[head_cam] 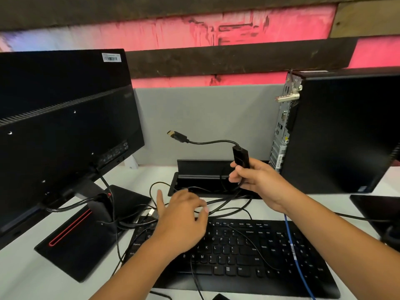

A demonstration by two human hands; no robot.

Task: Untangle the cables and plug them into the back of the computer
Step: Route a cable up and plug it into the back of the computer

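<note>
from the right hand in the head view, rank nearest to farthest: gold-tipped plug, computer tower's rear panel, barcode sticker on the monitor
Measured from the right hand, which holds the black adapter:
1. Computer tower's rear panel, just to its right and above.
2. Gold-tipped plug, up to its left on the adapter's short lead.
3. Barcode sticker, far upper left on the monitor's back.

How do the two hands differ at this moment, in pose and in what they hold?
The right hand is raised and closed around a black adapter, whose short lead ends in a gold-tipped plug in the air. The left hand is low, palm down over the tangled black cables at the keyboard's top edge; whether it grips one is unclear. The right is sharp, the left blurred. Both are bare and near the cable tangle.
</note>
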